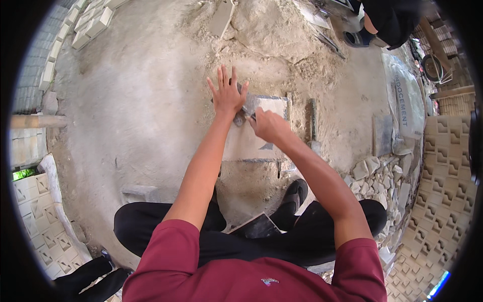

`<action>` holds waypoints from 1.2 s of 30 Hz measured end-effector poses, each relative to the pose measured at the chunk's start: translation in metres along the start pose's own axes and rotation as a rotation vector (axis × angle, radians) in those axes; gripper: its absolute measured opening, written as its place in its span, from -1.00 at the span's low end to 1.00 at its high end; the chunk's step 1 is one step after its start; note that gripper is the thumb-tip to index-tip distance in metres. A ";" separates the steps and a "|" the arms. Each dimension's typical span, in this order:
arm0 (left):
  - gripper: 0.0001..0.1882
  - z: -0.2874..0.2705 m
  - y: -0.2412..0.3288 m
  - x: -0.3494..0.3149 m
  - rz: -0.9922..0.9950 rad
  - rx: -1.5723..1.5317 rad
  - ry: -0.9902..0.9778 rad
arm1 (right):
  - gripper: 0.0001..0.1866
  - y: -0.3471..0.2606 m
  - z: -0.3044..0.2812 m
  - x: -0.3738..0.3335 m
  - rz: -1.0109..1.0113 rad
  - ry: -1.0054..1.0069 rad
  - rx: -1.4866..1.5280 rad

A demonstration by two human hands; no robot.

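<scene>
My left hand [229, 97] is open with its fingers spread, palm down over the far left corner of a square, dark-edged mould [261, 160] on the ground. Pale powdery material [244, 143] fills the mould. My right hand [270, 126] is closed round the handle of what looks like a trowel [239, 119], right of my left hand and over the mould. The trowel's grey metal end shows beneath my left wrist. Whether my left palm presses on it is hidden.
A mound of pale sand [271, 30] rises beyond the mould, with a flat board [221, 18] on it. Broken rubble [370, 176] lies to the right. Patterned blocks [440, 176] are stacked at the right edge. Another person's leg and shoe [358, 38] are at the far right.
</scene>
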State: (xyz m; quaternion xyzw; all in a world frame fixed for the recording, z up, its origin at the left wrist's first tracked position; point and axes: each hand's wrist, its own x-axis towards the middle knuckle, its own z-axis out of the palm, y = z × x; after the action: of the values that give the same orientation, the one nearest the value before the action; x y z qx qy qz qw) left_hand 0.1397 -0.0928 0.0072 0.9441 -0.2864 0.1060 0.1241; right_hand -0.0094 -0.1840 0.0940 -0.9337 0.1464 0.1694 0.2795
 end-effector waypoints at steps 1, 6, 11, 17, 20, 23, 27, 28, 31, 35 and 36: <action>-0.24 0.002 0.003 -0.004 0.003 -0.004 -0.015 | -0.57 0.001 -0.001 0.001 -0.013 0.044 -0.022; -0.24 -0.005 0.023 -0.095 0.061 -0.037 -0.145 | -0.57 0.010 0.053 -0.078 0.091 -0.071 0.190; -0.22 -0.017 0.039 -0.110 0.007 0.025 -0.189 | -0.55 0.013 0.040 -0.098 0.140 -0.205 0.127; -0.22 0.012 0.061 0.015 0.146 -0.070 -0.005 | -0.54 0.031 -0.013 -0.020 0.142 0.059 0.033; -0.20 0.015 0.075 -0.014 0.218 -0.042 -0.093 | -0.54 0.048 0.019 -0.048 0.119 0.119 0.209; -0.19 0.002 0.096 -0.101 0.253 -0.025 -0.257 | -0.56 0.053 0.054 -0.127 0.185 0.043 0.293; -0.23 -0.006 0.109 -0.102 0.268 -0.156 -0.262 | -0.55 0.055 0.043 -0.132 0.294 -0.042 0.183; -0.23 -0.001 0.113 -0.078 0.293 -0.165 -0.206 | -0.53 0.062 0.036 -0.118 0.282 0.009 0.155; -0.21 0.018 0.124 -0.007 0.341 -0.185 -0.102 | -0.52 0.080 0.012 -0.064 0.211 0.210 0.111; -0.21 0.023 0.114 -0.019 0.332 -0.137 -0.067 | -0.52 0.079 0.022 -0.062 0.127 0.228 0.152; -0.22 0.021 0.103 -0.042 0.325 -0.166 -0.132 | -0.54 0.068 0.040 -0.078 0.157 0.184 0.211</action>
State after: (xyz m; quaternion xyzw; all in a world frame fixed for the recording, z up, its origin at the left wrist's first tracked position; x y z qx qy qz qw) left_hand 0.0499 -0.1605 -0.0064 0.8768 -0.4504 0.0388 0.1636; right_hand -0.1139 -0.2016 0.0616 -0.8964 0.2610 0.0881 0.3473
